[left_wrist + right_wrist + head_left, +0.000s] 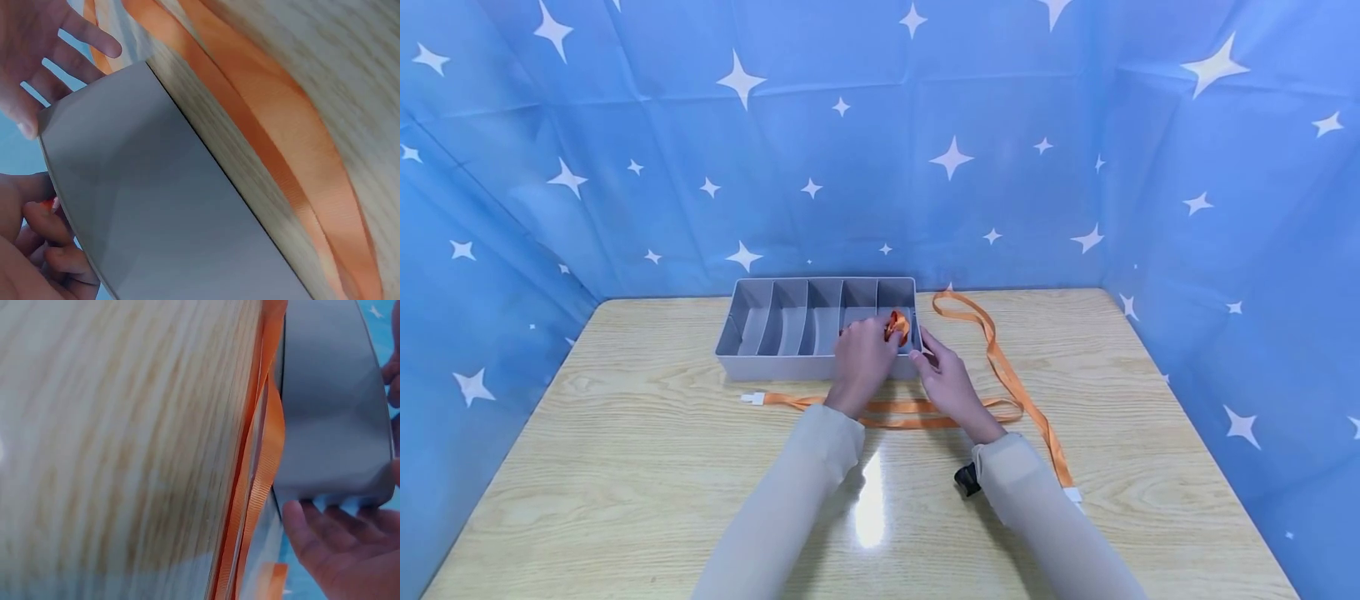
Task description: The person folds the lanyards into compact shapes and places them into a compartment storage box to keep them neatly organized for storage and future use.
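Observation:
A grey box (778, 367) with several compartments stands at the back of the table. Over its right-end compartment, my left hand (863, 354) pinches a coiled orange lanyard (898, 327) with curled fingers. In the left wrist view the box wall and those fingers hide most of the coil. My right hand (946, 379) rests against the box's right end, its fingers (331, 531) straight along the end wall and its thumb at the rim. In front of the box lies a second orange lanyard (910, 422), stretched sideways, partly under both wrists.
A third orange lanyard (1011, 379) runs from beside the box toward the right sleeve, its white clip (1073, 495) partly covered by the sleeve. Another white clip (752, 399) lies left of the wrists. A black object (967, 479) shows by the right cuff. Blue starry cloth (850, 167) surrounds the table.

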`<state>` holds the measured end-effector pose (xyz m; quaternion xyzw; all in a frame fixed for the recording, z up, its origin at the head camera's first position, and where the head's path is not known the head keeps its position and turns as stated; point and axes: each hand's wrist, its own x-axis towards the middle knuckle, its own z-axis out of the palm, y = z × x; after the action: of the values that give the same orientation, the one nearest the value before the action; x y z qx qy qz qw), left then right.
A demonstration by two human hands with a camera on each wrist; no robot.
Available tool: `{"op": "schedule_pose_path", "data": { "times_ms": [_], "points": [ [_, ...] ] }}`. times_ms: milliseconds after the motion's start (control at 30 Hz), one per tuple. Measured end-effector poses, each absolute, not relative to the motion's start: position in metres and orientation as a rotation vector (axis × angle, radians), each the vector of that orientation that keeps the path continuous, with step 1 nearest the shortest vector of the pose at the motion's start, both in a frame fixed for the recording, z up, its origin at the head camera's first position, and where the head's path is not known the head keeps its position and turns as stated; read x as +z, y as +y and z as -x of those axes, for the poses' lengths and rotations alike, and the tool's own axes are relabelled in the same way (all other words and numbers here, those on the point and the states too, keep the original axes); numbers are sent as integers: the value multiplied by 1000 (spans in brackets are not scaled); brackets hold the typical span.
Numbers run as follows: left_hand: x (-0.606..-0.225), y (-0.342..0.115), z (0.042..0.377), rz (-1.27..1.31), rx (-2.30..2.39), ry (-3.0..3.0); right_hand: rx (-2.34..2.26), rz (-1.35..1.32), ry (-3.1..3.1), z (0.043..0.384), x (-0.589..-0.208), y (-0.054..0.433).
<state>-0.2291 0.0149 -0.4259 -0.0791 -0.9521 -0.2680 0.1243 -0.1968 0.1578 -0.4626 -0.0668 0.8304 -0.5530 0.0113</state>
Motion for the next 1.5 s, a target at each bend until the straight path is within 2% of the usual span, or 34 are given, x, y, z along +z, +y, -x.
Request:
{"op": "schedule_pose_path", "data": {
  "times_ms": [167,367,600,967,1500],
  "points": [
    [-427,15,230,278,-690,-2786,-1745,238,2575,197,-463,158],
    [-429,13,231,263,-823,-2754,-1764,283,2565,198,-463,158],
    [-430,10,232,299,-845,-2767,-1714,279,2550,178,-421,150],
    [-438,-9,222,500,-1064,-2627,-1738,279,2582,196,-464,158],
    [-452,-35,202,770,-1321,-2413,-1653,219,2657,172,-447,184]
  ]
}}
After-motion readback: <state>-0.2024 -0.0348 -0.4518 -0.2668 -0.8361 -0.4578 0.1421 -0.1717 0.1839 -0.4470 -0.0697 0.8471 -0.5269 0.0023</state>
